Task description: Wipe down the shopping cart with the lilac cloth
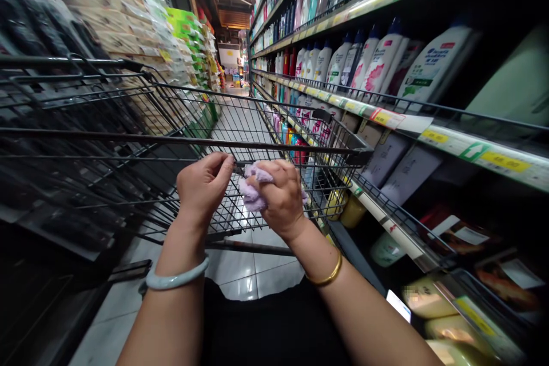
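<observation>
A dark wire shopping cart [257, 146] spans the view in front of me. My left hand [205, 186] is closed at the cart's near side, its thumb and curled fingers around a thin wire. Just to its right, my right hand [281, 194] is closed on a crumpled lilac cloth [254, 194]. The cloth bulges out between the two hands, and a bit of it shows past the right hand's far side. Part of the wire behind the cloth is hidden.
On the right, a shelf [412, 123] bears rows of shampoo bottles [380, 63]. Stacked packs [115, 17] line the left side, with green packs [184, 26] farther along. A tiled floor [257, 263] shows beneath the cart and down the aisle.
</observation>
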`<state>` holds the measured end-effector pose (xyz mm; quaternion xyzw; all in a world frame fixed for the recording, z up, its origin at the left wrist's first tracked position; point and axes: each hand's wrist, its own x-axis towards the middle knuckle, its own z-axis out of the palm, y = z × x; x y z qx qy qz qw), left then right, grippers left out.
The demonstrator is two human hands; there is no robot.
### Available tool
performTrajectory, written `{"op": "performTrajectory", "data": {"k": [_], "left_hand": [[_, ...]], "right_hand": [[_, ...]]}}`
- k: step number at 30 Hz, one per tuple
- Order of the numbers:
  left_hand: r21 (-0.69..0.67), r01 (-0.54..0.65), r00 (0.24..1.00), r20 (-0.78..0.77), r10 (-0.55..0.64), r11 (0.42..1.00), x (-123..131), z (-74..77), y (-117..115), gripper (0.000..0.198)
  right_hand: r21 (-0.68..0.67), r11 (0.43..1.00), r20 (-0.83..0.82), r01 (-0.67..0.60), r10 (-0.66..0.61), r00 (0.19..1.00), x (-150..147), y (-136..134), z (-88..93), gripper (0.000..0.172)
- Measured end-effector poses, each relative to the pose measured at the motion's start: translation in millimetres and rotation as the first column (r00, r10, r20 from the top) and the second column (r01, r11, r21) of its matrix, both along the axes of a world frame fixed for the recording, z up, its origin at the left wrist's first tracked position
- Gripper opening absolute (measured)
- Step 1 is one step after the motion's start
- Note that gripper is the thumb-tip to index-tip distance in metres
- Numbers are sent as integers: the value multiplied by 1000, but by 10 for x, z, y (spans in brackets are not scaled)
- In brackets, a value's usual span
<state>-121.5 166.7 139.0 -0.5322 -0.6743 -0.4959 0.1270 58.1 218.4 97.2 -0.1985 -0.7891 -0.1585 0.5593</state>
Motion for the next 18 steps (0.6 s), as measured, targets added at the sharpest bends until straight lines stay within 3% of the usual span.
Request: {"op": "performTrajectory", "data": {"k": [3,8,13,18], "left_hand": [[6,24,1000,7,-24,1000,-12,-3,8,41],[5,45,999,5,-45,999,-61,12,37,40],[10,64,998,27,-64,998,-133,10,73,38],[22,68,996,57,-69,997,-188,4,106,38]], "right_hand": [[-36,999,0,18,-18,1000,-5,3,-25,20],[36,999,93,11,-14,996,-43,23,-86,18],[-53,998,-32,-25,24,999,75,104,15,22],[-64,998,159,-11,21,987,13,87,-86,18]]}}
